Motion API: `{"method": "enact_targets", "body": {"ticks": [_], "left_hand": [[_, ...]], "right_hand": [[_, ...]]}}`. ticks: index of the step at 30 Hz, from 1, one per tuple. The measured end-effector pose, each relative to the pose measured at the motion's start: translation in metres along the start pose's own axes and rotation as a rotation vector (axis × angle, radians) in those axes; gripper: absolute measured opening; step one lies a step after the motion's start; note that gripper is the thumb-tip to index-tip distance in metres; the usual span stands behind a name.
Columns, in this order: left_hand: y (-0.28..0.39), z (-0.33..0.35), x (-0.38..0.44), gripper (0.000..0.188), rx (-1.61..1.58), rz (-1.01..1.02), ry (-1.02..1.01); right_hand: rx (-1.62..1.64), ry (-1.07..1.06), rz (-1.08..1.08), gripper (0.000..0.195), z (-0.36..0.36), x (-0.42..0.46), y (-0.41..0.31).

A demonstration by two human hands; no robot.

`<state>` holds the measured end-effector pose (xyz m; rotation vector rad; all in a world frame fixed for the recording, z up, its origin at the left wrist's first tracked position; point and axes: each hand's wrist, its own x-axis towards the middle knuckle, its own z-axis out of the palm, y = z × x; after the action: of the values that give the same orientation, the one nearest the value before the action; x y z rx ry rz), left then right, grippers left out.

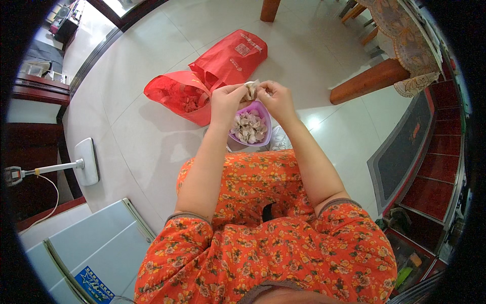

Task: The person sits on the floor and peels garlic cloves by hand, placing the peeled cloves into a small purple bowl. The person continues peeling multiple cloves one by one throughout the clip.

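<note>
A pale garlic bulb (pixel 251 91) with loose papery skin is held above a purple plastic basin (pixel 269 131). My left hand (pixel 229 99) grips it from the left, thumb and fingers closed around it. Against its right side, my right hand (pixel 278 99) pinches the bulb's papery edge, and a whitish bit shows between the fingers. Garlic cloves (pixel 248 127), many still in their skins, fill much of the basin. Just beyond my left hand, an open red bag (pixel 178 97) holds crumpled red material that I cannot identify.
Behind the open bag, another red bag (pixel 235 57) bearing writing lies on the tiled floor (pixel 152 159). A white shoe (pixel 280 139) touches the basin's right side. Wooden table legs (pixel 368 81) stand at right, a floor mop (pixel 86 161) at left, and a dark mat (pixel 406 152) far right.
</note>
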<state>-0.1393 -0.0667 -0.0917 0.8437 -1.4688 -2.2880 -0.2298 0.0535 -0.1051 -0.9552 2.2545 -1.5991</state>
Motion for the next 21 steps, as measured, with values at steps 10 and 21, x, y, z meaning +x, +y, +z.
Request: {"method": "enact_targets", "body": {"ticks": [10, 21], "left_hand": [[0.011, -0.016, 0.004, 0.022, 0.058, -0.119, -0.038], [-0.001, -0.016, 0.011, 0.023, 0.185, -0.203, -0.088]], "right_hand": [[-0.209, -0.481, 0.186, 0.031, -0.006, 0.001, 0.011], [-0.037, -0.426, 0.285, 0.039, 0.001, 0.003, 0.011]]}}
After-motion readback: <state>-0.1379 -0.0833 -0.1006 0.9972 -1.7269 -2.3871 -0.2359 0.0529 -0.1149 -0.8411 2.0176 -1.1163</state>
